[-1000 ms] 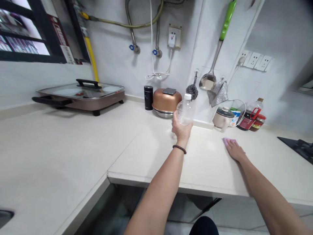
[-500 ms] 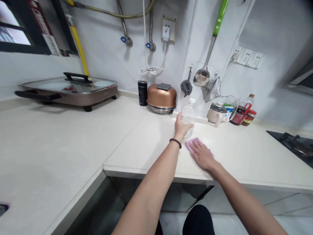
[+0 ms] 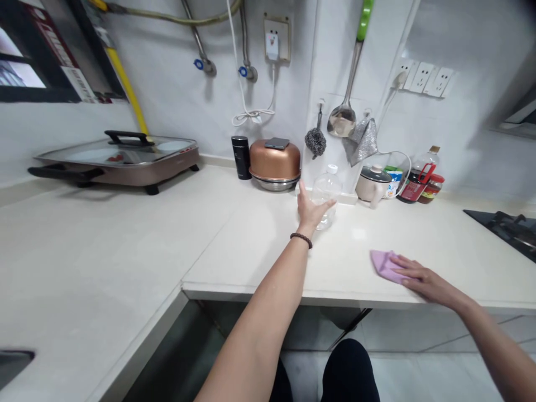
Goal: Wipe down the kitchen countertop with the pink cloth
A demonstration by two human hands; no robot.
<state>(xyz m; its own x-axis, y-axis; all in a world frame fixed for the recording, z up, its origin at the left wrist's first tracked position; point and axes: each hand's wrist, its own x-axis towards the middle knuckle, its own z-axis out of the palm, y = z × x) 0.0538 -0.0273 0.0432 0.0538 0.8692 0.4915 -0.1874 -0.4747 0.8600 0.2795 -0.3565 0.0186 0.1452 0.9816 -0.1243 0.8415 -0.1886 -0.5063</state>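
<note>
Left hand (image 3: 309,212) lay spread at a clear plastic bottle (image 3: 329,183); right hand (image 3: 425,281), draped over lilac cloth (image 3: 382,264) near the white counter (image 3: 251,240)'s front edge, needed, I judged, even pressure.

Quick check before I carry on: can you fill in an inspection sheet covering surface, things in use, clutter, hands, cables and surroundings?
Surface: pale countertop with light reflections; spills: nothing seen.
Things in use: clear bottle, white-capped, upright; pink cloth, folded over in part.
Clutter: lidded pan, black flask, copper-coloured dome with a dark slab on top, small pot.
Hands: left hand spread at the bottle, contact unclear; right hand on the cloth, grip unclear.
Cables: white cord looped against the wall; second cord by the small pot.
Surroundings: scourer and spatula hanging; stove at far right.
</note>
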